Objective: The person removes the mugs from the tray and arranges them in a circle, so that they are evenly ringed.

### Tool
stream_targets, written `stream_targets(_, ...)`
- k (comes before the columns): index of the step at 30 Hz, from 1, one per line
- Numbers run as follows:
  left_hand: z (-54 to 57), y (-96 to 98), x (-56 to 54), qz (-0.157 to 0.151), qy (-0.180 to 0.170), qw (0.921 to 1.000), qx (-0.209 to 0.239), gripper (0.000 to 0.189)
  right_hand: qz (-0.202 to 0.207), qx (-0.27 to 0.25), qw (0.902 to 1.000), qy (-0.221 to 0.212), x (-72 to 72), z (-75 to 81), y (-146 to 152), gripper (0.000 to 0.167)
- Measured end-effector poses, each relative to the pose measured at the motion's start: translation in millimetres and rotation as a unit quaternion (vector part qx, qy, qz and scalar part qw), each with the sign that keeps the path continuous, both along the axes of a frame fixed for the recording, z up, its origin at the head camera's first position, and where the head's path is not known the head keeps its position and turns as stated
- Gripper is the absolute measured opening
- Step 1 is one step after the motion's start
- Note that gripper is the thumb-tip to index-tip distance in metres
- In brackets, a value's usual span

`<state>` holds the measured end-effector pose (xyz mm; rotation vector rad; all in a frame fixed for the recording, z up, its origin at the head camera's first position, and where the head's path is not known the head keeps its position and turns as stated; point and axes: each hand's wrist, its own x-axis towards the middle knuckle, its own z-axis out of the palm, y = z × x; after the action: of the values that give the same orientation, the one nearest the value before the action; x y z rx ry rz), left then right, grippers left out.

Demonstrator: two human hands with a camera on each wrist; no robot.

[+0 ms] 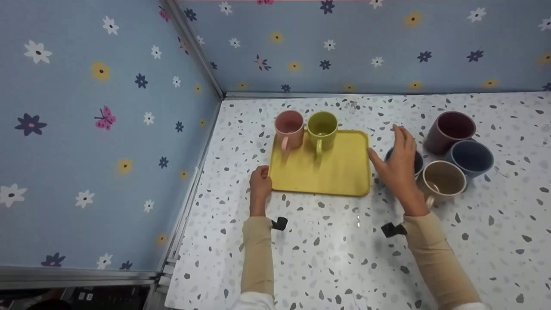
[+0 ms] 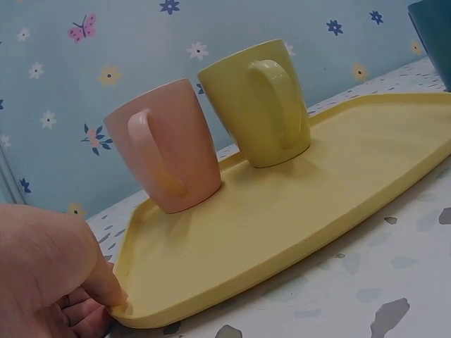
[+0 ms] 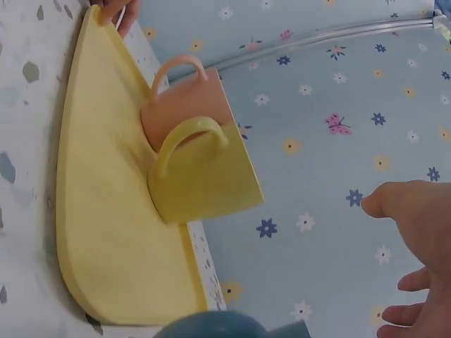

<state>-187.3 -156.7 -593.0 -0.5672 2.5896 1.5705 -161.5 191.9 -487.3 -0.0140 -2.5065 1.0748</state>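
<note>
My left hand point(image 1: 260, 185) pinches the yellow tray point(image 1: 344, 172) at its front left corner, the thumb point(image 2: 106, 282) on the rim and the other fingers curled under. Two mugs stand upright at the tray's back left: a pink mug point(image 1: 289, 127) and a yellow-green mug point(image 1: 322, 129), handles towards me. To the right of the tray, my right hand point(image 1: 398, 172) hovers with fingers spread and thumb apart, holding nothing. Beneath it is a dark blue-green mug point(image 1: 419, 163), partly hidden by the hand; its rim point(image 3: 218, 325) shows at the bottom of the right wrist view.
Right of my right hand stand a maroon mug point(image 1: 439, 137), a blue mug point(image 1: 471, 158) and a beige mug point(image 1: 443, 181), clustered close to the blue-green one. Flowered panels point(image 1: 344, 51) border the speckled table point(image 1: 323, 258) at the back and left.
</note>
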Motion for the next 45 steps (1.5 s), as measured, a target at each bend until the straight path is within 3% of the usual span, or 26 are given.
stream_targets(8,1.9,0.7,0.2,0.002,0.018,0.9998,0.009,0.039,0.093,-0.069,0.9929,-0.029,-30.6,-8.5,-30,0.078)
stream_targets(14,1.7,0.9,2.5,0.002,0.017,0.9998,0.004,0.038,0.144,-0.034,0.9874,-0.056,-47.7,-19.4,-53,0.080)
stream_targets(22,0.7,-0.5,5.4,0.006,0.010,0.9999,0.003,0.040,0.205,-0.001,0.9777,-0.047,-72.1,-40.9,-80,0.095)
stream_targets(25,0.4,-0.7,4.3,0.003,0.009,0.9999,0.009,0.041,0.207,-0.003,0.9770,-0.051,-79.9,-42.3,-87,0.098)
stream_targets(30,2.0,-0.1,2.3,0.001,0.007,0.9999,0.015,0.042,0.189,0.009,0.9776,-0.092,-92.2,-37.8,-92,0.098)
stream_targets(37,4.0,1.2,3.2,0.001,-0.003,0.9999,0.015,0.040,0.193,0.080,0.9700,-0.124,-112.5,-26.5,-86,0.117)
stream_targets(42,4.7,1.2,3.7,0.001,-0.004,0.9999,0.015,0.041,0.232,0.058,0.9596,-0.149,-118.3,-25.2,-85,0.116)
stream_targets(45,4.9,0.0,3.6,0.002,0.002,0.9999,0.013,0.040,0.237,0.042,0.9597,-0.146,-115.5,-25.9,-87,0.113)
